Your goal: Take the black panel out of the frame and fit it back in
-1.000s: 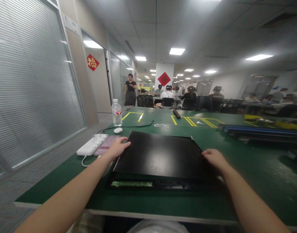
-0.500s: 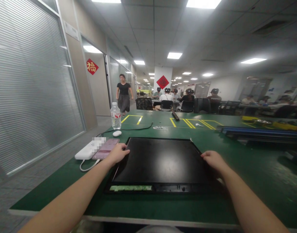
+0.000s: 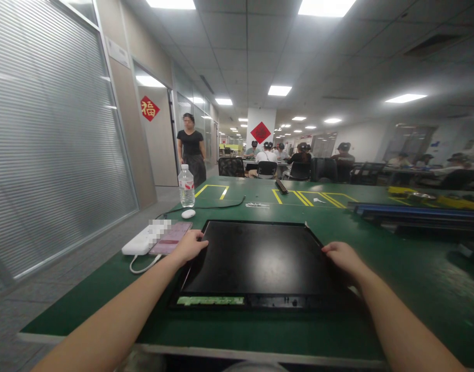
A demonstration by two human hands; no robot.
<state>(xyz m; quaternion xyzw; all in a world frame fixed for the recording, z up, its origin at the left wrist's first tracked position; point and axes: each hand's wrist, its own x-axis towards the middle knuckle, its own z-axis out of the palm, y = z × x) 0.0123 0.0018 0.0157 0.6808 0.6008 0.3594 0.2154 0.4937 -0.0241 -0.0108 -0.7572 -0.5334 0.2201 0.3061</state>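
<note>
Right, glossy black rectangular flat screen panel [image 3: 252,261] lies flat in the shallow black frame [image 3: 302,301], near middle of the matte green tabletop [image 3: 260,330]. Narrow green circuit board [image 3: 210,300] shows along the frame's near edge, left half.

Left hand [image 3: 190,246]: thumb over the panel's left edge, other fingers partly hidden at the side. Right hand [image 3: 342,257]: fingertips at the right edge, far half. Both grips touch the edges; can't tell whether either actually pinches the panel, or just steadies it or the frame.

Handling, my read: light to moderate weight, stiff but thin, so it likely flexes if lifted from one corner. Face looks smooth, probably slick and easy to smudge or scratch. Treat it as fragile. Best hold is by left and right edges, around mid-length, even support both sides, no thumb pressure inward on the face. Keep fingers off the circuit board; exposed parts probably don't like being pushed.
</note>
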